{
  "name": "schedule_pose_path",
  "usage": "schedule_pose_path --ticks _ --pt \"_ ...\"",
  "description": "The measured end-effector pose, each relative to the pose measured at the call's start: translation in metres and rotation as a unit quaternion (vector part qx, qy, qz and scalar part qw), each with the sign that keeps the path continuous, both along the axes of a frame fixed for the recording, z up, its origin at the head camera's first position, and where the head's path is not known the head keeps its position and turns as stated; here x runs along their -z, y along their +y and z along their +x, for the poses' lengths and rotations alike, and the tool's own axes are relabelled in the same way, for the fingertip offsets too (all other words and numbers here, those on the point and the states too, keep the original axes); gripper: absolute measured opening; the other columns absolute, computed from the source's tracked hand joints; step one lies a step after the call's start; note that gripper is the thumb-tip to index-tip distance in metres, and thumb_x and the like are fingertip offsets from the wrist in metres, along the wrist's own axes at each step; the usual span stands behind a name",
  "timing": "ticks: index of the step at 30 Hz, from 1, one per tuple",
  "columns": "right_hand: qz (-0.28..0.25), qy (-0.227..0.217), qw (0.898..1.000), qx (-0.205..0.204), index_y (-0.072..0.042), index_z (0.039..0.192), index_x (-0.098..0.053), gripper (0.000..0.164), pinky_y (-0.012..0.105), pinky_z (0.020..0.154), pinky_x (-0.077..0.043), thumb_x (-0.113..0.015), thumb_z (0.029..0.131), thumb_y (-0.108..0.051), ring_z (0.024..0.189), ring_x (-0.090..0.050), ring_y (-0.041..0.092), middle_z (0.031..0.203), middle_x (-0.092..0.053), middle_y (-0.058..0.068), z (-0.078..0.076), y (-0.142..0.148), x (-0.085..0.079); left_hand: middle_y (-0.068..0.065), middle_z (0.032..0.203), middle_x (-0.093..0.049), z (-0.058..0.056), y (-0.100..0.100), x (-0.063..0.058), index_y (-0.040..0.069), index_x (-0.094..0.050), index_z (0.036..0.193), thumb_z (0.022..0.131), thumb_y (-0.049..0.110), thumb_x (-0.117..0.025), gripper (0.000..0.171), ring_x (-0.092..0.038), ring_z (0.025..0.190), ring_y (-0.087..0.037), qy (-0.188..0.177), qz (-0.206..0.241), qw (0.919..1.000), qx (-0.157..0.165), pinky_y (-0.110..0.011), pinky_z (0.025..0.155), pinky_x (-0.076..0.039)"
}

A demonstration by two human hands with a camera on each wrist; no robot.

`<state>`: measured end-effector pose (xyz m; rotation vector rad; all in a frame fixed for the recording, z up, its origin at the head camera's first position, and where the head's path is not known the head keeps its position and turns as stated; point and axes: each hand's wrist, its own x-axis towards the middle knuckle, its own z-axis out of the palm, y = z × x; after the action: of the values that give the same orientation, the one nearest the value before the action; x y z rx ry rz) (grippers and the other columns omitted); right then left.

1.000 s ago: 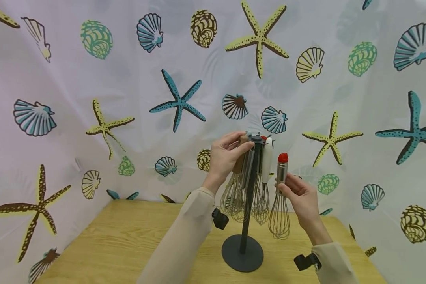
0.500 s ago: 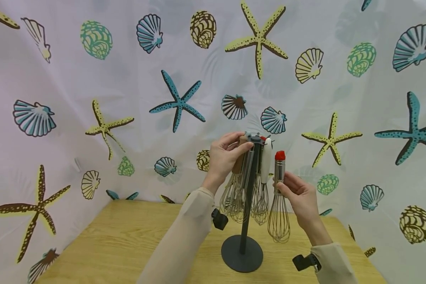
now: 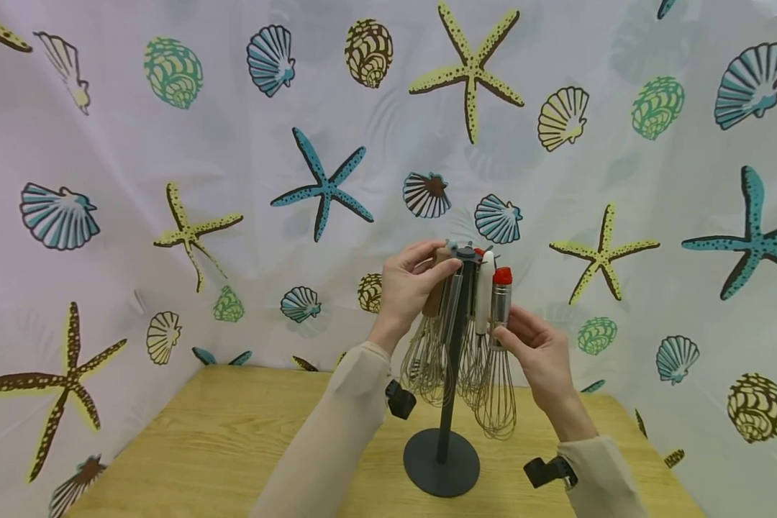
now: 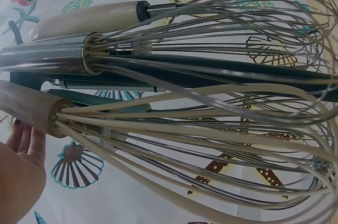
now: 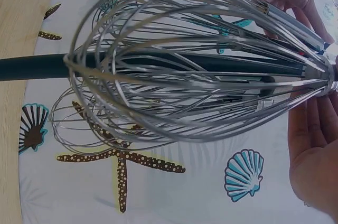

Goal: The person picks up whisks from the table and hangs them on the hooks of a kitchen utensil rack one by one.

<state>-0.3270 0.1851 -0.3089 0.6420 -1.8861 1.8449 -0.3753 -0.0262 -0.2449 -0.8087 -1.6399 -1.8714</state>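
A dark whisk stand (image 3: 450, 403) rises from a round base, with several whisks hanging around its top. My left hand (image 3: 411, 284) grips near the top of the stand, thumb tip beside a metal-handled whisk (image 3: 453, 309), fingers behind a wooden-handled whisk (image 4: 31, 109). My right hand (image 3: 537, 352) pinches the lower metal handle of a red-tipped whisk (image 3: 501, 306), which is upright with its wires down. That whisk stands just right of a hanging white-handled whisk (image 3: 485, 291). In the right wrist view its wire loops (image 5: 200, 81) fill the foreground, and its handle is mostly cut off.
The stand's round base (image 3: 442, 464) rests on a light wooden table (image 3: 233, 439). Behind and on both sides hangs a white curtain (image 3: 233, 93) printed with shells and starfish. Wires of neighbouring whisks overlap closely.
My right hand has carried the red-tipped whisk left and slightly upward, up beside the white-handled whisk. The left hand has stayed in place at the top of the stand.
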Motion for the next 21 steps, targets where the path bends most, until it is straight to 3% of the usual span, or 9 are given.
schedule_pose_path --ticks 21 --pt "-0.004 -0.016 1.0 -0.001 0.004 0.135 -0.055 0.048 0.02 0.086 -0.054 -0.069 0.091 -0.007 0.097 -0.068 0.003 0.101 -0.071 -0.018 0.002 -0.016 -0.014 -0.009 0.126 -0.06 0.0 0.0 0.001 0.002 -0.068 0.123 0.084 0.016 -0.078 0.043 -0.066 0.113 -0.027 -0.004 0.008 0.9999 0.006 -0.034 0.092 -0.055"
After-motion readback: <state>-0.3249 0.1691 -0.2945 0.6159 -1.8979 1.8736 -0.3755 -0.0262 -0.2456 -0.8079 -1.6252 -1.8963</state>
